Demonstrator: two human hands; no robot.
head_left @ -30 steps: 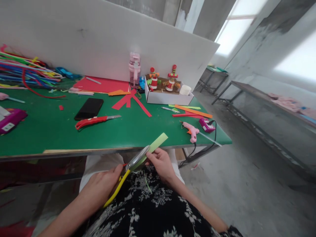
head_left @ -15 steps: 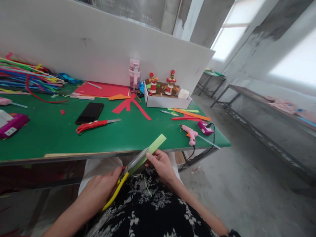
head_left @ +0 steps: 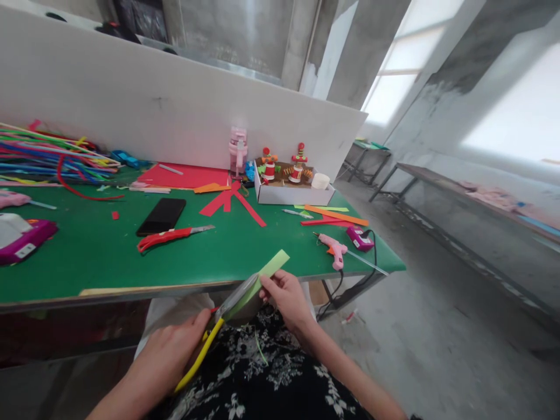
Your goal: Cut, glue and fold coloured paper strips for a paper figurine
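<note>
My left hand is closed around the handles of a pair of scissors, yellow on the near side with a bit of red beyond. Their metal blades lie along a light green paper strip, held over my lap just off the table's front edge. Thumb and fingers of my right hand pinch that strip beside the blade tips. A thin green sliver rests on the dark patterned clothing. Part of the scissors' handles is hidden by my left hand.
The green table bears a red utility knife, a black phone, a pink glue gun with a cord, red paper strips, a white box with small figures, and colourful pipe cleaners.
The view has tilted up slightly, so the table and hands appear lower. Both hands keep their grips, and the blades still lie along the green strip.
</note>
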